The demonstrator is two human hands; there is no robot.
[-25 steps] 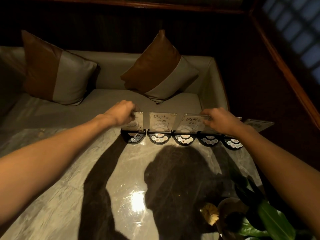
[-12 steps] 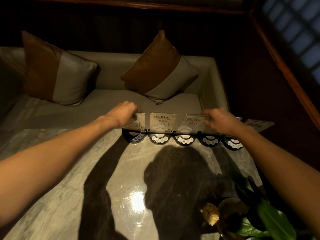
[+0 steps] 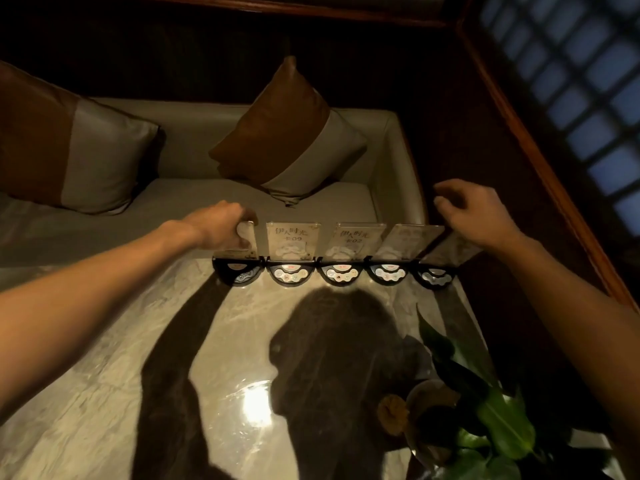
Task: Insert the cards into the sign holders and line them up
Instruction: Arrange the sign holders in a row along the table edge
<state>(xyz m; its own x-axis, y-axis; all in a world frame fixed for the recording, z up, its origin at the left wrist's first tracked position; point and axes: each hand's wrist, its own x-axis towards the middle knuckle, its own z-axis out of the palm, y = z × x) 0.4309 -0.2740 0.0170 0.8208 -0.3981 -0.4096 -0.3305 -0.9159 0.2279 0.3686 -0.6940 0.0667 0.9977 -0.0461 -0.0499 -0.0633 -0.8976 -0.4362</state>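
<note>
Head view, marble table (image 3: 104,393), far edge. Item: five sign holders (image 3: 343,271) with black half-round bases, set side by side in a row, bases touching or nearly so; each carries a clear panel with a card (image 3: 292,239). The two panels at the right end lean back and to the right; the middle pair stand straighter.

Left hand (image 3: 221,226): fingers clenched on the top of the leftmost holder (image 3: 239,268), as half a second ago.

Right hand (image 3: 474,213): half a second ago resting on the fourth panel (image 3: 408,242); now lifted and moved right, fingers loosely curled and released, grasping nothing, above the rightmost holder (image 3: 436,275).

Assessment: cards appear seated; the row is largely formed. Remaining work is probably squaring the right-end holder.

Adjacent: potted plant (image 3: 485,420), near right.
</note>
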